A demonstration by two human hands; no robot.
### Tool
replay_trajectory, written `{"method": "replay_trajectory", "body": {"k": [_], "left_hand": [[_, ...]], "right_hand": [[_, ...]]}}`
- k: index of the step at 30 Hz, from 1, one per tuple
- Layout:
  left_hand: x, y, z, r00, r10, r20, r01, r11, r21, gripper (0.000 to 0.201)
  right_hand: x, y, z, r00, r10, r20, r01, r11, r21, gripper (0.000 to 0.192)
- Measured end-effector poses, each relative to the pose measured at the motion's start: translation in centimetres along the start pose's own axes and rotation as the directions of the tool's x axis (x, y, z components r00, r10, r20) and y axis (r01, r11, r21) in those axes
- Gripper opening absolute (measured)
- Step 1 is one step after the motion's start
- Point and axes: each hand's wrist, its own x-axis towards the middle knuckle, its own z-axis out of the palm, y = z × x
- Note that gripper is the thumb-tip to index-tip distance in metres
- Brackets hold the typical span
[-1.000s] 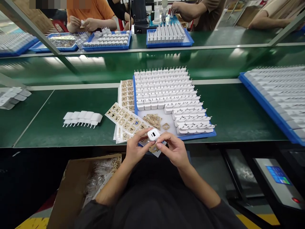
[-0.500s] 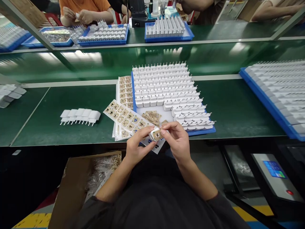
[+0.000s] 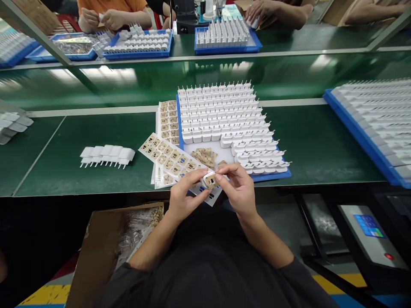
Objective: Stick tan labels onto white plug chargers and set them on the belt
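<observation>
My left hand and my right hand meet over the table's near edge and together pinch a small white charger plug. A tan sticker lies on the plug's face under my right fingertips. Beneath the hands lie sheets of tan stickers. Just beyond them stands a blue tray packed with rows of white charger plugs, with a heap of peeled tan bits in its bare front part.
A short row of white plugs lies to the left on the green table. Another blue tray of plugs is at the right. A cardboard box sits below left. Other people's hands work across the belt.
The plug's bare face with its port showed a second ago; now a tan sticker covers it under my right fingertips. Both hands rose slightly toward the tray.
</observation>
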Motion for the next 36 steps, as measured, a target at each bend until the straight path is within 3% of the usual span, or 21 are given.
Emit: {"method": "replay_trajectory", "body": {"k": [13, 15, 18, 20, 22, 24, 27, 29, 31, 36], "left_hand": [[0.3, 0.3, -0.2, 0.999, 0.049, 0.003, -0.049, 0.997, 0.059, 0.055], [0.4, 0.3, -0.3, 0.998, 0.067, -0.004, -0.066, 0.995, 0.076, 0.054], [0.3, 0.2, -0.3, 0.995, 0.093, -0.025, -0.090, 0.992, 0.084, 0.054], [0.0, -0.1, -0.1, 0.995, 0.087, -0.047, -0.084, 0.994, 0.067, 0.054], [-0.4, -0.5, 0.0, 0.995, 0.058, -0.085, -0.056, 0.998, 0.026, 0.054], [-0.8, -0.8, 0.2, 0.991, 0.018, -0.135, -0.022, 0.999, -0.027, 0.053], [-0.8, -1.0, 0.4, 0.986, 0.000, -0.169, -0.013, 0.997, -0.072, 0.050], [-0.6, -0.8, 0.5, 0.987, 0.035, -0.158, -0.042, 0.998, -0.043, 0.049], [-0.2, -0.4, 0.5, 0.984, 0.092, -0.153, -0.090, 0.996, 0.022, 0.047], [0.5, 0.3, 0.8, 0.952, 0.252, -0.171, -0.213, 0.952, 0.218, 0.045]], "right_hand": [[-0.3, -0.1, 0.5, 0.984, -0.177, 0.002, 0.166, 0.920, -0.354, 0.010], [-0.2, -0.3, 0.7, 0.956, -0.290, 0.036, 0.275, 0.852, -0.447, 0.013], [0.1, -0.4, 0.8, 0.867, -0.481, 0.131, 0.463, 0.678, -0.571, 0.021], [0.3, -0.3, 0.7, 0.854, -0.505, 0.123, 0.464, 0.636, -0.617, 0.025], [0.5, -0.1, 0.3, 0.903, -0.428, 0.048, 0.368, 0.709, -0.602, 0.021], [0.5, 0.1, -0.1, 0.960, -0.278, 0.025, 0.256, 0.845, -0.469, 0.015], [0.2, 0.3, -0.4, 0.986, -0.020, 0.167, 0.047, 0.986, -0.162, 0.019], [-0.1, 0.5, -0.2, 0.975, 0.074, 0.207, -0.072, 0.997, -0.017, 0.020], [-0.3, 0.5, 0.2, 0.983, 0.094, 0.158, -0.106, 0.992, 0.066, 0.011], [-0.2, 0.3, 1.2, 0.988, 0.110, 0.105, -0.117, 0.991, 0.061, 0.008]]}}
